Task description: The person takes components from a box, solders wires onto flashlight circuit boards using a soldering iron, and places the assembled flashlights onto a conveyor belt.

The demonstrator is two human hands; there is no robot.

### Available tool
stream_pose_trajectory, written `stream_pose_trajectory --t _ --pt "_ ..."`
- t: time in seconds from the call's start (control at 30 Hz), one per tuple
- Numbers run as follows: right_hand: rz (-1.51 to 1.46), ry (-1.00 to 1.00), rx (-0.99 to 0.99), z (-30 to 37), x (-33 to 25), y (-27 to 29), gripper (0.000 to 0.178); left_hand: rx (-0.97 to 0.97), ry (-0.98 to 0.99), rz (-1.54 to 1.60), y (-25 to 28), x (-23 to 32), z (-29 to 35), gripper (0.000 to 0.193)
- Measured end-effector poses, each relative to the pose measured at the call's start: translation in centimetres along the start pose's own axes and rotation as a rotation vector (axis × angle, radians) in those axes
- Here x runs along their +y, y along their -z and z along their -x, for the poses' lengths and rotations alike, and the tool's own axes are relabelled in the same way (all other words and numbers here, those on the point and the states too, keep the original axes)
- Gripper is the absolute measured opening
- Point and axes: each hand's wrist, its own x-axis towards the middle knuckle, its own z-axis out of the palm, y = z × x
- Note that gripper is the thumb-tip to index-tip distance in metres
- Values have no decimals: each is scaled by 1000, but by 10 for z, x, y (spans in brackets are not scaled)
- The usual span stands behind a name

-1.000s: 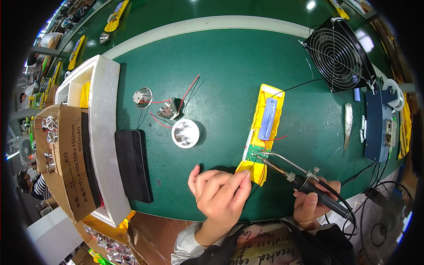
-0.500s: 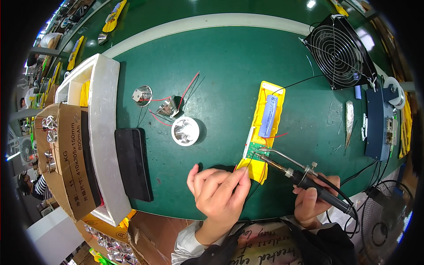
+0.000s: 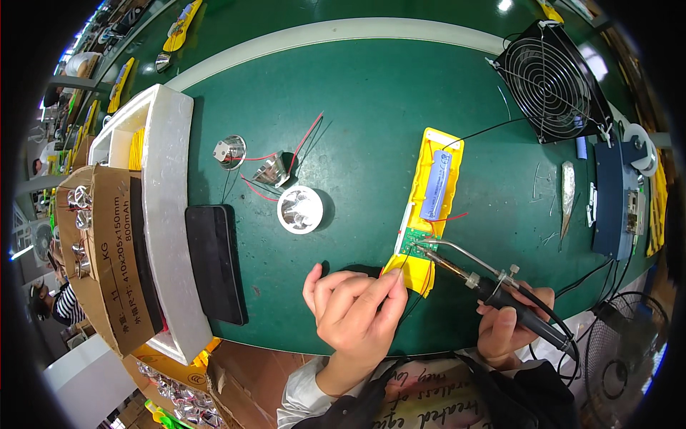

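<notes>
On the near right of the long yellow plastic casing (image 3: 416, 275), the right hand (image 3: 502, 332) is closed around a black-handled soldering iron (image 3: 491, 291). At the casing's near end, the left hand (image 3: 357, 309) pinches a thin dark wire (image 3: 406, 259). Inside the casing, a green circuit board (image 3: 411, 244) lies nearer than a blue cylindrical battery (image 3: 437, 184).

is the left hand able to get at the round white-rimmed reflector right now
Probably yes: the reflector sits on the green tabletop near the left hand, nothing visible between them, though that hand is pinching a thin dark wire.
</notes>
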Motion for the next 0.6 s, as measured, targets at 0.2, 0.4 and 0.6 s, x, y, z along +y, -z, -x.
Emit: stream_pose_trajectory --t 0.2,0.4,0.6 --pt "81 8 45 -2 1 -7 34 1 -5 -3 0 0 0 20" --pt "17 -40 -3 2 0 1 37 4 -2 -1 0 0 0 19" --pt "15 -5 -24 2 0 5 39 5 1 10 0 0 0 19"
